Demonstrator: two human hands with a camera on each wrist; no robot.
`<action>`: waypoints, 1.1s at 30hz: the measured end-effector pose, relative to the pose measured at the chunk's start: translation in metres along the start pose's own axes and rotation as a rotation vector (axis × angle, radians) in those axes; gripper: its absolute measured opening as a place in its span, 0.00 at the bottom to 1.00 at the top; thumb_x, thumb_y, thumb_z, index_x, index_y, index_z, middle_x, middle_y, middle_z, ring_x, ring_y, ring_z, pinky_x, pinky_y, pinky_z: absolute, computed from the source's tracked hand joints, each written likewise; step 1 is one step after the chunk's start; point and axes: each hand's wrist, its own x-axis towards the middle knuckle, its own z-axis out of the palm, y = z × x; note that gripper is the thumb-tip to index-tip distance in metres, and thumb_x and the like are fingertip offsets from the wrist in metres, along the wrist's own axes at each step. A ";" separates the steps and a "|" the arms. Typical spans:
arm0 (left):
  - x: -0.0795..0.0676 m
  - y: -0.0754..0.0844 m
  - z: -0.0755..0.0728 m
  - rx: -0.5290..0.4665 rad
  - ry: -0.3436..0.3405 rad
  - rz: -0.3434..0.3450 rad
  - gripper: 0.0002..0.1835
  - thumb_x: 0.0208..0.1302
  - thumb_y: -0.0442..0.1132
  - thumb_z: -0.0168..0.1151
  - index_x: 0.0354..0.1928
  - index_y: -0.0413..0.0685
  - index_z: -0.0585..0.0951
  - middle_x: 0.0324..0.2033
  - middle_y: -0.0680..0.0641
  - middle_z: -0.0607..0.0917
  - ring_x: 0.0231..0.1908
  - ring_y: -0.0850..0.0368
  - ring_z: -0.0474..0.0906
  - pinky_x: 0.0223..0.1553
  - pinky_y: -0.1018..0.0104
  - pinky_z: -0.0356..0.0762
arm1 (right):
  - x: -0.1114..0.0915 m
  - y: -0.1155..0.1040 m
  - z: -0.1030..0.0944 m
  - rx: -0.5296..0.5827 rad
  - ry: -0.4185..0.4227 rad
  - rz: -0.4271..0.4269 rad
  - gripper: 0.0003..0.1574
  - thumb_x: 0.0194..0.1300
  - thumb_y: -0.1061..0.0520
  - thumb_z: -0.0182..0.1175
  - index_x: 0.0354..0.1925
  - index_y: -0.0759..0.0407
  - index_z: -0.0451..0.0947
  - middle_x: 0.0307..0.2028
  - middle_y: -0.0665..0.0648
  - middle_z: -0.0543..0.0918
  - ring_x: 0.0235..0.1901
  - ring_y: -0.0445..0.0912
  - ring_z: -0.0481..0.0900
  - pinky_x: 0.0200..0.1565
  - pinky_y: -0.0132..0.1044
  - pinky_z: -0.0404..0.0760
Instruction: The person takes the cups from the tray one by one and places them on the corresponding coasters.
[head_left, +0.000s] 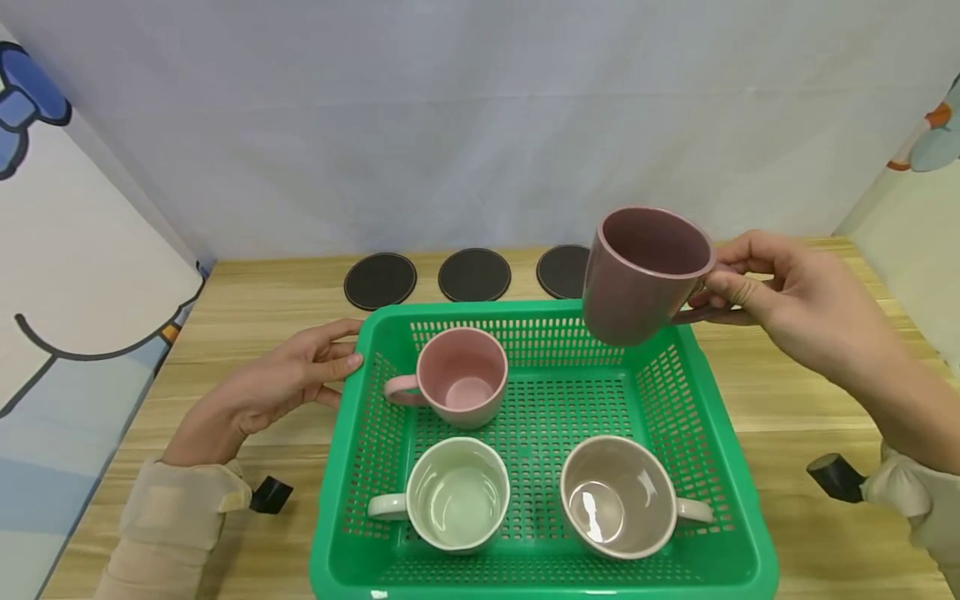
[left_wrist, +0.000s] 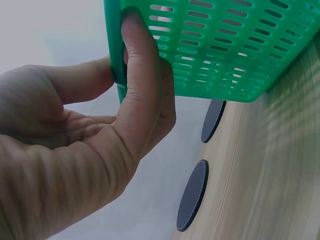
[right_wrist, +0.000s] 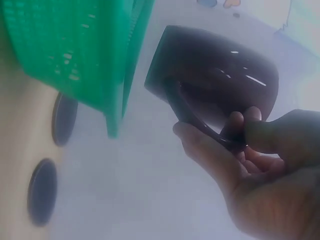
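Observation:
My right hand (head_left: 806,304) grips the handle of a dark mauve mug (head_left: 637,287), raised over the far right corner of a green plastic basket (head_left: 321,533) and tilted slightly. In the right wrist view the fingers wrap that mug's handle (right_wrist: 192,117). At the basket's left rim, my left hand (head_left: 300,375) pinches the edge between thumb and fingers, which the left wrist view shows close up. Inside the basket stand a pink mug (head_left: 450,408) at the far left, a pale green mug (head_left: 459,500) at the near left and a beige mug (head_left: 618,500) at the near right.
Behind the basket, black round coasters lie in a row: a left coaster (head_left: 380,282), a middle coaster (head_left: 474,275) and a right coaster (head_left: 561,271) partly covered by the mauve mug. A pale cloth wall (head_left: 480,125) rises behind the wooden table (head_left: 255,292).

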 end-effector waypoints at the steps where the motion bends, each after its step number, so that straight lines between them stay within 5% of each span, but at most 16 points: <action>1: 0.000 0.000 0.000 0.000 -0.001 0.002 0.35 0.84 0.41 0.49 0.82 0.38 0.48 0.59 0.50 0.85 0.49 0.50 0.90 0.52 0.48 0.90 | 0.003 0.001 -0.002 -0.008 0.009 0.004 0.10 0.78 0.58 0.59 0.49 0.64 0.79 0.39 0.41 0.88 0.37 0.35 0.90 0.41 0.28 0.90; 7: 0.000 -0.001 0.000 -0.003 0.007 -0.001 0.35 0.84 0.41 0.50 0.82 0.39 0.49 0.59 0.49 0.84 0.50 0.50 0.90 0.52 0.49 0.90 | 0.018 0.012 -0.012 -0.042 0.037 0.023 0.13 0.78 0.54 0.60 0.50 0.63 0.80 0.37 0.41 0.89 0.37 0.35 0.89 0.41 0.29 0.90; 19: 0.001 -0.002 0.000 -0.030 0.007 -0.017 0.36 0.84 0.43 0.50 0.83 0.41 0.48 0.60 0.49 0.84 0.50 0.49 0.90 0.52 0.48 0.90 | 0.057 0.055 -0.033 0.091 0.020 -0.011 0.08 0.79 0.59 0.57 0.48 0.65 0.78 0.38 0.44 0.88 0.38 0.37 0.91 0.41 0.30 0.90; 33: 0.000 -0.005 -0.001 -0.033 -0.015 0.001 0.37 0.84 0.42 0.49 0.83 0.41 0.45 0.60 0.51 0.85 0.50 0.50 0.90 0.50 0.48 0.90 | 0.092 0.107 -0.047 0.113 0.036 0.007 0.05 0.77 0.61 0.58 0.46 0.61 0.80 0.35 0.42 0.86 0.37 0.32 0.88 0.40 0.27 0.89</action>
